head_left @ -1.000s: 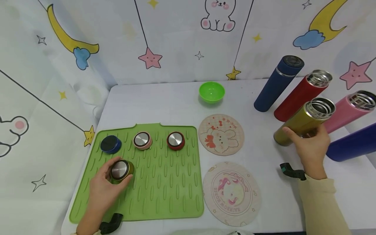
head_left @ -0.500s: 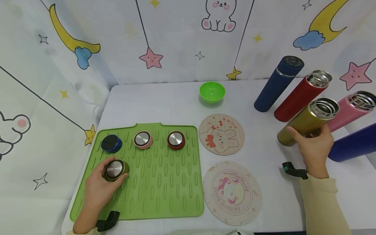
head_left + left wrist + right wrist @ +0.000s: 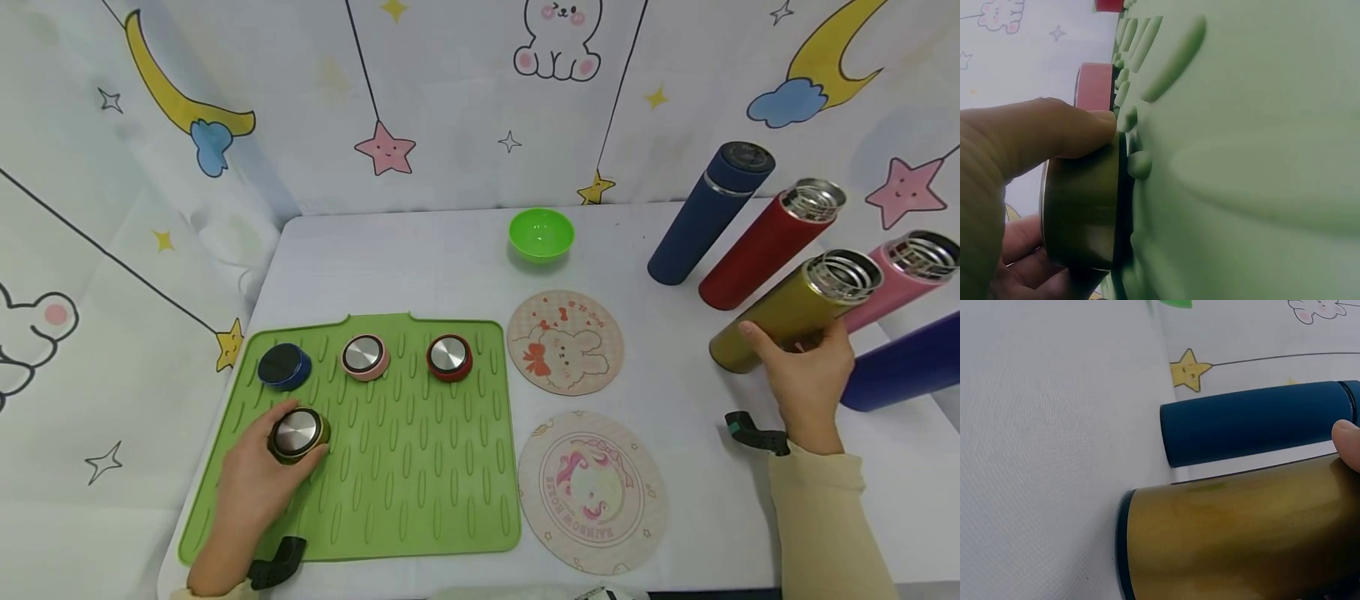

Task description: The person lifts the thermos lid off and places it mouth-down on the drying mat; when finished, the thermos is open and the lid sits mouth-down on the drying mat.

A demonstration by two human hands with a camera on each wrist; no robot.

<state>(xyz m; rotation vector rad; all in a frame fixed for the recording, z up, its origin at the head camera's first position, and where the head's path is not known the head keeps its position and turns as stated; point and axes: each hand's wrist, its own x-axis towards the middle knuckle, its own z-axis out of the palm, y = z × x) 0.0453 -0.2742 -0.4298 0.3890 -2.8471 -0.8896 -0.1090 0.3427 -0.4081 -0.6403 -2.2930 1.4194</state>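
Observation:
My left hand (image 3: 258, 475) grips an olive-gold flask lid (image 3: 297, 432) with a silver top, thumb on one side and fingers on the other. In the left wrist view the lid (image 3: 1082, 206) sits right at the ridges of the green mat (image 3: 420, 467). My right hand (image 3: 810, 383) holds the olive-gold thermos flask (image 3: 780, 312) low on its body; its steel mouth is uncovered. The flask's base (image 3: 1124, 547) is close to the white table in the right wrist view. Behind it stand the open red flask (image 3: 765, 250) and pink flask (image 3: 881, 279).
A blue lid (image 3: 284, 367), a pink lid (image 3: 365, 358) and a red lid (image 3: 449, 358) lie on the mat. A capped navy flask (image 3: 705, 221) and another blue flask (image 3: 900, 367) stand right. Between are two round coasters (image 3: 566, 343) and a green bowl (image 3: 542, 236).
My right hand has shifted the olive-gold flask slightly to the right. My left hand moved the lid a little left early on, then stayed almost still.

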